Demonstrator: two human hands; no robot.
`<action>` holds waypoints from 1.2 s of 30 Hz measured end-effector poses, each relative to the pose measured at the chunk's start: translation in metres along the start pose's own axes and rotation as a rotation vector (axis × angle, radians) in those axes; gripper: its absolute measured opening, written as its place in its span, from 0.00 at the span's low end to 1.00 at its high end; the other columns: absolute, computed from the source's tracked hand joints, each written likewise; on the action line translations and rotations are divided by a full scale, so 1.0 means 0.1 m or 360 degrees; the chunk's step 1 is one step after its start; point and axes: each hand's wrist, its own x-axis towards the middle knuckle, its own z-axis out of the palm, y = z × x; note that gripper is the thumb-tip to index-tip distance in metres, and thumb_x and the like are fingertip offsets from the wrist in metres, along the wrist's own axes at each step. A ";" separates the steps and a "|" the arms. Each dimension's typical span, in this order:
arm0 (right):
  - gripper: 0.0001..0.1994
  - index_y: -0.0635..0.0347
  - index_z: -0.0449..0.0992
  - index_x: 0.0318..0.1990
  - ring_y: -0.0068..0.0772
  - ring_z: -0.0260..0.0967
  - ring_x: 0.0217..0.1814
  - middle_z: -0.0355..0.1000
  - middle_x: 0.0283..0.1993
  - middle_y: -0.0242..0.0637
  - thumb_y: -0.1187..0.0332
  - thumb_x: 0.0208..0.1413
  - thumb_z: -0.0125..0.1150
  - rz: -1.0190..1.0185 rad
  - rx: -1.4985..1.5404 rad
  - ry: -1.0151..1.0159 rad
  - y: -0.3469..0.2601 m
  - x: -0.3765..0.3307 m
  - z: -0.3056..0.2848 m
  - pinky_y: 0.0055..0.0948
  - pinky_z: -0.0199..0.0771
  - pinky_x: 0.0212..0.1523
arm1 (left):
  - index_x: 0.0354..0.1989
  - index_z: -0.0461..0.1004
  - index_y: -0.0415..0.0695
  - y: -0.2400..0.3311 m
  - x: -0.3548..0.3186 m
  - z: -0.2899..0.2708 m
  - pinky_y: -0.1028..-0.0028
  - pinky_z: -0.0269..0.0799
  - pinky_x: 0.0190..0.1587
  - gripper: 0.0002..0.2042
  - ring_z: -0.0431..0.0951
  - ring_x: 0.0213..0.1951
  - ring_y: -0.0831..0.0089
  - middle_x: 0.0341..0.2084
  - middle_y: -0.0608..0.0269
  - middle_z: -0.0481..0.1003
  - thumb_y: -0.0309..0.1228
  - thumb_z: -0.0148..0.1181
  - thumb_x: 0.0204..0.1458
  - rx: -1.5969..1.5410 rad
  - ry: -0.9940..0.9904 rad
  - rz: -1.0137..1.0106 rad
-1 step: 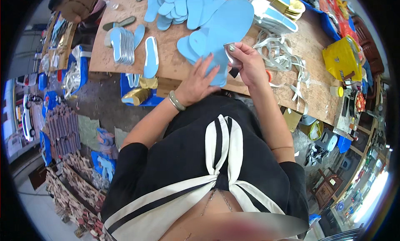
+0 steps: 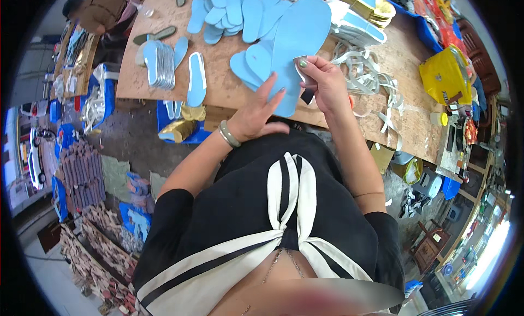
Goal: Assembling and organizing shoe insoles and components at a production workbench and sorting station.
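Note:
A large light-blue insole [image 2: 302, 29] lies at the table's near edge, its narrow end pointing toward me. My left hand [image 2: 256, 111] is open, its fingertips resting at the insole's lower left edge and the thumb stretched out below. My right hand [image 2: 326, 84] pinches a silver-grey strip [image 2: 301, 66] between thumb and fingers at the insole's right edge. A dark piece [image 2: 307, 95] shows just beneath those fingers; I cannot make out what it is. More blue insoles [image 2: 244, 69] lie partly under the large one.
Loose blue insoles [image 2: 252, 18] spread behind, and a stack of white-edged insoles [image 2: 159, 65] stands at left. To the right lie tangled white strips [image 2: 357, 70], a further insole stack [image 2: 357, 29] and a yellow bag [image 2: 446, 76]. Another person [image 2: 103, 13] is at far left.
My left hand has drawn back slightly toward me, its thumb and fingers now wider apart, baring more of the insole's narrow end. My right hand keeps its pinch on the strip.

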 end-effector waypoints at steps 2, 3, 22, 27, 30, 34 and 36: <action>0.06 0.62 0.76 0.35 0.15 0.69 0.29 0.73 0.31 0.28 0.70 0.54 0.59 -0.0057 -0.0068 -0.0086 -0.19 -0.02 -0.03 0.16 0.71 0.26 | 0.61 0.56 0.39 0.23 0.47 -0.13 0.59 0.55 0.61 0.32 0.55 0.62 0.49 0.61 0.46 0.53 0.38 0.59 0.49 -0.0634 0.0513 -0.0427; 0.06 0.62 0.76 0.35 0.15 0.69 0.29 0.73 0.31 0.28 0.70 0.54 0.59 -0.0085 -0.0075 -0.0102 -0.30 -0.06 0.02 0.16 0.71 0.26 | 0.60 0.56 0.39 0.32 0.62 -0.23 0.60 0.58 0.59 0.33 0.58 0.60 0.52 0.59 0.48 0.56 0.41 0.61 0.49 -0.1262 0.1013 -0.0908; 0.06 0.66 0.77 0.37 0.23 0.72 0.35 0.75 0.35 0.37 0.75 0.50 0.62 -0.0648 0.0215 -0.0095 -0.96 -0.37 0.37 0.19 0.73 0.37 | 0.47 0.70 0.42 0.62 1.38 -0.49 0.73 0.72 0.42 0.14 0.75 0.41 0.76 0.40 0.64 0.74 0.32 0.57 0.54 -0.2319 0.0923 -0.0755; 0.06 0.66 0.77 0.35 0.22 0.72 0.35 0.75 0.34 0.37 0.74 0.51 0.61 -0.0649 0.0230 -0.0028 -0.97 -0.37 0.36 0.19 0.73 0.36 | 0.46 0.70 0.41 0.58 1.44 -0.44 0.74 0.72 0.42 0.13 0.75 0.40 0.75 0.39 0.63 0.74 0.32 0.57 0.55 -0.2292 0.0902 -0.0743; 0.06 0.65 0.77 0.36 0.21 0.72 0.33 0.75 0.33 0.35 0.74 0.51 0.61 -0.0666 0.0216 -0.0026 -0.98 -0.35 0.33 0.19 0.73 0.34 | 0.46 0.70 0.41 0.54 1.44 -0.41 0.74 0.72 0.42 0.13 0.75 0.40 0.75 0.39 0.63 0.74 0.31 0.57 0.55 -0.2328 0.0879 -0.0691; 0.05 0.64 0.78 0.35 0.19 0.71 0.31 0.74 0.32 0.33 0.73 0.51 0.61 -0.0708 0.0219 -0.0105 -0.97 -0.33 0.30 0.17 0.71 0.31 | 0.50 0.67 0.42 0.55 1.50 -0.36 0.72 0.69 0.48 0.15 0.73 0.45 0.74 0.42 0.64 0.72 0.32 0.56 0.55 -0.2245 0.0874 -0.0625; 0.05 0.64 0.77 0.34 0.19 0.70 0.32 0.74 0.32 0.32 0.73 0.51 0.61 -0.0640 0.0311 -0.0158 -0.99 -0.33 0.25 0.17 0.70 0.31 | 0.50 0.67 0.40 0.56 1.51 -0.34 0.73 0.70 0.47 0.16 0.74 0.44 0.73 0.42 0.63 0.73 0.31 0.57 0.54 -0.2258 0.0948 -0.0569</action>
